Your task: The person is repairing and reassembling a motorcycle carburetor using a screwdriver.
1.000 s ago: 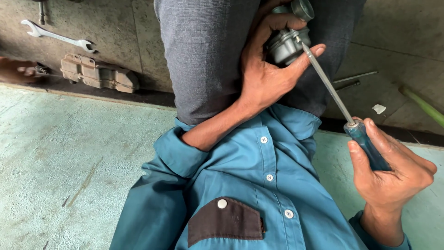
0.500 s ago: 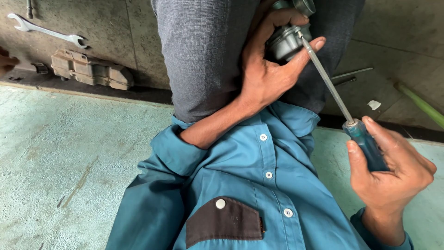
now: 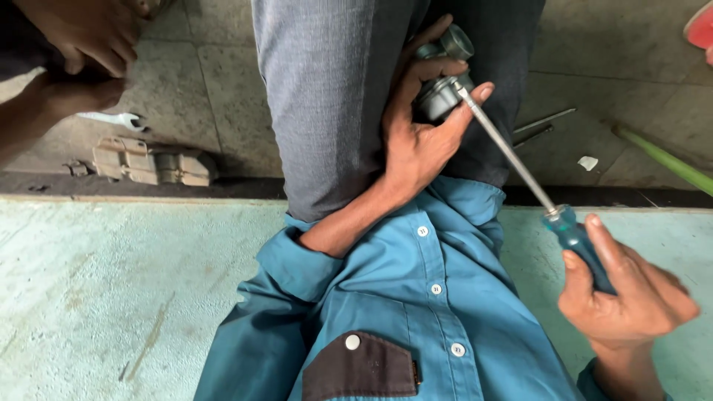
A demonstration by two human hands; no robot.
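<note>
No packages, signs or screens show anywhere in the head view. The nearest thing to a label is a small white scrap (image 3: 587, 162) lying flat on the grey concrete floor (image 3: 631, 89) towards its right edge, just beyond the dark gap that borders the pale green ledge (image 3: 111, 297). Whether it is paper or tape cannot be told.
</note>
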